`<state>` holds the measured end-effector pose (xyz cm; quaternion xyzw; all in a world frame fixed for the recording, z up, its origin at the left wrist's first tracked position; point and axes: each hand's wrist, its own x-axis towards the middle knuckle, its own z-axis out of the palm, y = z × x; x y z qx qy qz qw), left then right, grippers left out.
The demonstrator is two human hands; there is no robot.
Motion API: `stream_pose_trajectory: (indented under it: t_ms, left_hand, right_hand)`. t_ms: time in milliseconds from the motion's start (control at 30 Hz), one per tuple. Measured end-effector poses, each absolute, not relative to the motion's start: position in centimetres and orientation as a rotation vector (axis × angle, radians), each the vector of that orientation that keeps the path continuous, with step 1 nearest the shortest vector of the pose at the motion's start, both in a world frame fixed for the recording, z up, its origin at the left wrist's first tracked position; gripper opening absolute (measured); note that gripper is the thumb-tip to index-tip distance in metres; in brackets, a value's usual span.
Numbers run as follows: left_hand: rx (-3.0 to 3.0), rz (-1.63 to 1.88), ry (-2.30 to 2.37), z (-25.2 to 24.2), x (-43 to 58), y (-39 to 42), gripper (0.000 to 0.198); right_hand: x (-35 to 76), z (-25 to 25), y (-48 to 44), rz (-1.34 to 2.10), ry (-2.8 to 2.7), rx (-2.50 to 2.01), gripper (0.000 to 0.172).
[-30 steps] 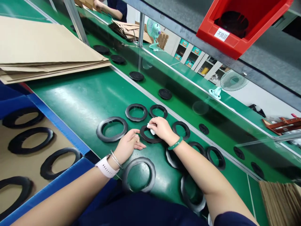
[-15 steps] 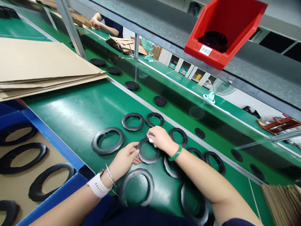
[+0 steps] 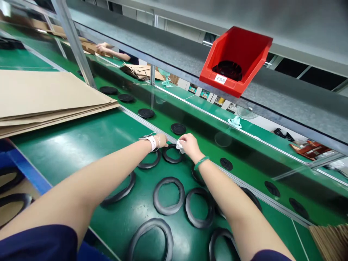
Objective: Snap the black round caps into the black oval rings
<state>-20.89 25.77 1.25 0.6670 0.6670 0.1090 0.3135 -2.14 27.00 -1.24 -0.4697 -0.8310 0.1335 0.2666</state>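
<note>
At the centre of the frame we see a black ring [image 3: 172, 161] lying on the green bench [image 3: 81, 135], the left hand [image 3: 161, 140] at its upper left edge and the right hand [image 3: 189, 145] at its upper right. The right fingers pinch a white wad [image 3: 179, 146]; we cannot tell whether the left fingers grip the ring. At upper right, a red bin [image 3: 232, 87] holds black parts [image 3: 228, 69]; at lower left, a blue-walled box [image 3: 30, 171] holds further rings [image 3: 16, 197].

One head-worn camera is looking forward and down across the green bench [image 3: 114, 130], and the bench's far edge [image 3: 141, 120] is running aslant through the frame. From behind and above, it is covering both forearms [image 3: 225, 192] at close range, the left hand [image 3: 161, 140] and right hand [image 3: 189, 145] near mid-frame, and the metal shelf [image 3: 136, 43] and red bin [image 3: 244, 47] farther off.
</note>
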Motion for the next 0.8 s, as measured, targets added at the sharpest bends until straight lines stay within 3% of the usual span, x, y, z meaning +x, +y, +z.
stream_pose_trajectory:
  t_ms: [100,200,333,467,800]
  left_hand:
    - [1.7,0.179,1.676,-0.8,-20.7,27.2,0.03]
    - [1.646,0.131,1.619,-2.5,-21.1,27.5,0.031]
    - [1.588,0.142,1.588,-3.7,-22.1,27.9,0.033]
    - [1.54,0.175,1.562,-4.1,-23.0,28.4,0.032]
    - [1.544,0.216,1.583,-4.4,-23.1,28.3,0.033]
  right_hand:
    - [-4.8,-2.4,28.3,0.421,-2.362,-1.175,0.002]
    - [-4.5,-3.5,28.8,0.484,-2.402,-1.2,0.012]
    - [0.6,-4.1,28.6,0.574,-2.365,-1.338,0.007]
    - [4.0,-3.0,28.2,0.595,-2.257,-1.453,0.015]
    - [-7.1,-4.3,24.6,0.776,-2.409,-1.042,0.014]
